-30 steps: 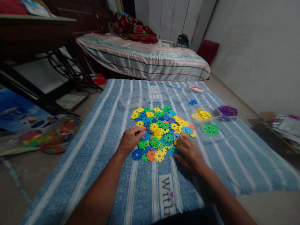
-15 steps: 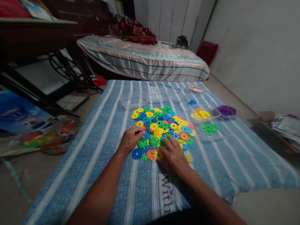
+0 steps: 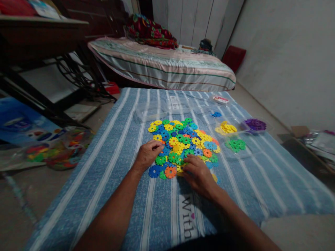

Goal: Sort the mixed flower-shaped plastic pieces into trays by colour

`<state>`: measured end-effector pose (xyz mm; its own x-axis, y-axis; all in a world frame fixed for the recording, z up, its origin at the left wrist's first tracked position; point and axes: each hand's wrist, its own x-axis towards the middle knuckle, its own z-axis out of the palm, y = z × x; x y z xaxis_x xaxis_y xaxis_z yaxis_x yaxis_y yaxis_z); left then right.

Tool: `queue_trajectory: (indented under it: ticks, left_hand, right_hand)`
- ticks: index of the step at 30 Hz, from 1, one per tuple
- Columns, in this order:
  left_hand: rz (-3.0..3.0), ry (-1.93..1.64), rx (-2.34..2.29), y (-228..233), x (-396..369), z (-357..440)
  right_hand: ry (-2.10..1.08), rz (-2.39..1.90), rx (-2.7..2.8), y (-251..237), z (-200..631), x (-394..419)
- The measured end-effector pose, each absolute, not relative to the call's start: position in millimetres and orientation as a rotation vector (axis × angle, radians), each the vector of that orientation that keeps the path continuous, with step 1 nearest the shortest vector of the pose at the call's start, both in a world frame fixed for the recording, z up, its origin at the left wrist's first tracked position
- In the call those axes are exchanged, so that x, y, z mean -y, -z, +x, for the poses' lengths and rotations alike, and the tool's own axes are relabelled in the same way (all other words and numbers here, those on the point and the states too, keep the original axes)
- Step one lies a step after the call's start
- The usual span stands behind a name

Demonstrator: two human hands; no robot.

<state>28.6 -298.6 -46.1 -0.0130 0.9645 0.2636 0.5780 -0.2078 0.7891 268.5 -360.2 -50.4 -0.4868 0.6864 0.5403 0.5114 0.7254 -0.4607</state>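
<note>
Plastic discs (image 3: 183, 144) lie heaped on the striped cloth (image 3: 117, 146); left hand (image 3: 148, 155) rests curled at the edge (steadying), right hand (image 3: 199, 174) fingers pressed together on a yellow one.

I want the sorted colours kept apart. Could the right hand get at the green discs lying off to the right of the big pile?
Probably yes: the right hand rests at the pile's near edge, and only bare striped cloth lies between it and the green discs.
</note>
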Motion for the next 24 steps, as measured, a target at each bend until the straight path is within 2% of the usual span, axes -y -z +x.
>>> queue_trajectory:
  ticks: [4, 9, 11, 13, 18, 24]
  left_hand:
    - [1.806, -1.106, -1.595, 46, 299, 28]
    - [1.798, -1.121, -1.59, 47, 298, 28]
    - [1.795, -1.126, -1.591, 47, 298, 28]
    - [1.793, -1.124, -1.59, 47, 298, 28]
    - [1.79, -1.113, -1.597, 45, 298, 28]
    - [1.79, -1.111, -1.596, 47, 297, 28]
  right_hand:
    - [-0.213, -0.962, 2.127, 30, 304, 331]
    - [0.351, -1.249, 1.89, -5, 369, 275]
    - [0.48, -1.34, 1.775, -12, 384, 265]
    - [0.463, -1.329, 1.794, -9, 386, 267]
    - [0.136, -1.163, 2.132, 30, 358, 302]
    - [0.112, -1.268, 2.188, 68, 343, 336]
